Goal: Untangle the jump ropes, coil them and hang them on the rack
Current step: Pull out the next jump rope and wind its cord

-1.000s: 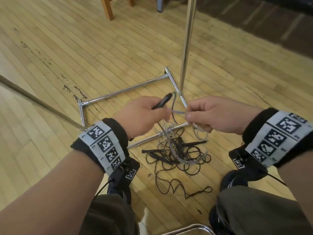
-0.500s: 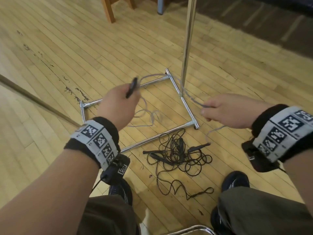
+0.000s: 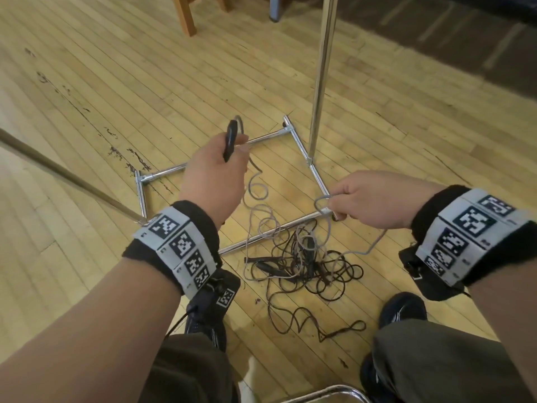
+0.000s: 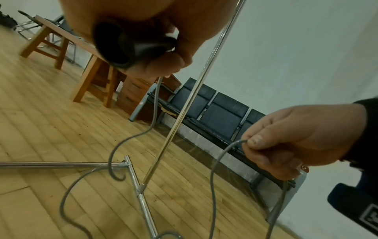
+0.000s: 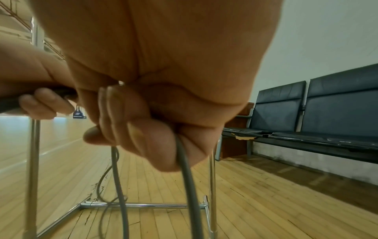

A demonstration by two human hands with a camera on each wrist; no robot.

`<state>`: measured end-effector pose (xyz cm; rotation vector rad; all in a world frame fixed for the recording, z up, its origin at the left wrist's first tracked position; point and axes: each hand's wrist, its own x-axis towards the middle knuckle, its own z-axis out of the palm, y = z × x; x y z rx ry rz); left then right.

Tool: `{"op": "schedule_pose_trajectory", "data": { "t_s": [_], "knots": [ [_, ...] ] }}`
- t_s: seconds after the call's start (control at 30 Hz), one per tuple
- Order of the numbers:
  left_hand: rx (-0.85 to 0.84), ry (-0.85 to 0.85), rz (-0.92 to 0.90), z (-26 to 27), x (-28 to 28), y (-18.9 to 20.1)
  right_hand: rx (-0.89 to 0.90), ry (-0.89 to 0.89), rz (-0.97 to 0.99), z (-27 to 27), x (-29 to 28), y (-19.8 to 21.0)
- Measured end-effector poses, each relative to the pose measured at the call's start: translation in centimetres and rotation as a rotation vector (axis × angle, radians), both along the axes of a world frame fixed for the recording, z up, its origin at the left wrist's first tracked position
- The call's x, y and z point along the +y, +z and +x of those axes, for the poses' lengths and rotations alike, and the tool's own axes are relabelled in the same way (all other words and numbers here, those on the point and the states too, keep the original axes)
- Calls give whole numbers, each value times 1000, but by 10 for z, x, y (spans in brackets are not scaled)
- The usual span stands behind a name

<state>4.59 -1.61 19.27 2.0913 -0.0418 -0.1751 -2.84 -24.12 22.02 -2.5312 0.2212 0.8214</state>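
My left hand (image 3: 216, 167) grips the black handle (image 3: 230, 139) of a grey jump rope (image 3: 255, 193) above the rack's base; the same left hand (image 4: 163, 48) and handle (image 4: 122, 46) fill the top of the left wrist view. My right hand (image 3: 374, 199) pinches a loop of the grey rope (image 3: 321, 203), and the right hand (image 4: 296, 140) holds that rope (image 4: 214, 161) between thumb and fingers. The grey cord (image 5: 186, 169) runs down from my right hand (image 5: 153, 113). On the floor lies a tangle of black ropes (image 3: 308, 266) with black handles, the grey rope mixed into it.
The chrome rack base (image 3: 226, 158) frames the floor in front, its upright pole (image 3: 321, 74) rising just behind my hands. A wooden table leg (image 3: 184, 13) stands far back. Black bench seats (image 4: 204, 105) line the wall. My shoes (image 3: 402, 309) flank the tangle.
My hands moved apart, the left lifting the handle away and to the left. The grey rope was drawn out of the tangle and now hangs slack in curls between them.
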Motion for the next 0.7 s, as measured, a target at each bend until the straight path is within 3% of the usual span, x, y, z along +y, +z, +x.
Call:
{"op": "schedule_pose_trajectory", "data": {
  "t_s": [0.07,0.17,0.27,0.33,0.5,0.6,0.7],
  "knots": [
    [-15,-33,-126,-2,-1,2,-19,-14,10,1,0,0],
    [49,-328,-213,-8,-4,1,-67,-11,139,1,5,2],
    [164,-631,-179,-18,-9,-1,-75,-55,382,0,10,5],
    [161,-659,-138,-18,-10,0,-91,-56,439,0,9,6],
    [30,-248,-118,3,3,1,-173,-91,308,1,-9,-1],
    [0,88,-166,19,22,1,-113,-85,117,0,-29,-13],
    [-52,263,-109,27,35,1,-42,-107,21,-4,-43,-23]
  ]
}}
